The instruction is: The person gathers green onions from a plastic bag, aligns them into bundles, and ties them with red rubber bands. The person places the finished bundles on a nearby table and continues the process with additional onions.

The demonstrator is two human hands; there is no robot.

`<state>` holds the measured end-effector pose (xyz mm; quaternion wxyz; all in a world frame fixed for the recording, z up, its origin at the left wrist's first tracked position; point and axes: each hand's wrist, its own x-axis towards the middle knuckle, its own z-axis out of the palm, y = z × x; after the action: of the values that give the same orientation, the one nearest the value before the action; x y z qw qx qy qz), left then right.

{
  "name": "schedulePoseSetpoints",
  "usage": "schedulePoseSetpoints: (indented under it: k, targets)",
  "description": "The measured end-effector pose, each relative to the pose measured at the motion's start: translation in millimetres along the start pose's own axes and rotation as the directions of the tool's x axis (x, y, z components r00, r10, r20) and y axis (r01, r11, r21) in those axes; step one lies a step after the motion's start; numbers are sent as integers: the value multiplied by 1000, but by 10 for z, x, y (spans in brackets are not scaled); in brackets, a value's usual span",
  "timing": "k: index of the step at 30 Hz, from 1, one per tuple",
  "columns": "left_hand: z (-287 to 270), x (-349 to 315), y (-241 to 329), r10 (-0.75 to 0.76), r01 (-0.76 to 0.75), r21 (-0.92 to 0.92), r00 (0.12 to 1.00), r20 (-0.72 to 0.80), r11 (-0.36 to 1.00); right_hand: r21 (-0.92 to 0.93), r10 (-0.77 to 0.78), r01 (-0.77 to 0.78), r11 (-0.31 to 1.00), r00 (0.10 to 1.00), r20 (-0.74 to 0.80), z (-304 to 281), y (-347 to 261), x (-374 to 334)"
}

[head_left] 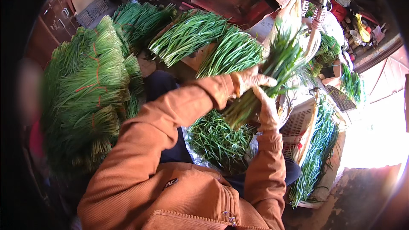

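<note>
Green bundle (283,59), tilted, between both hands' fingers (265,80)

Room lies between the sleeves (147,138), but the held bunch (281,64) blocks ahead

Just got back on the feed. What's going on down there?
The left hand and right hand both grip a bunch of long green leaves, held up at a slant. A big stack of greens with red ties is on the left, loose greens lie below the hands, and more long leaves lie at the right.
</note>
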<state>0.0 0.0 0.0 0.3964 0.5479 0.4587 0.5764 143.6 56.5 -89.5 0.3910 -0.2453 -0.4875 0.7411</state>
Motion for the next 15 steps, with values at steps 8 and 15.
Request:
schedulePoseSetpoints:
  k: [8,15]
  targets:
    - [-1047,754,-599,-433,272,725,901,41,633,-298,178,-203,933,978,-107,506,351,1204]
    - [-1410,518,-1655,-531,470,-248,770,-355,847,-677,489,-370,636,872,-17,651,285,1386]
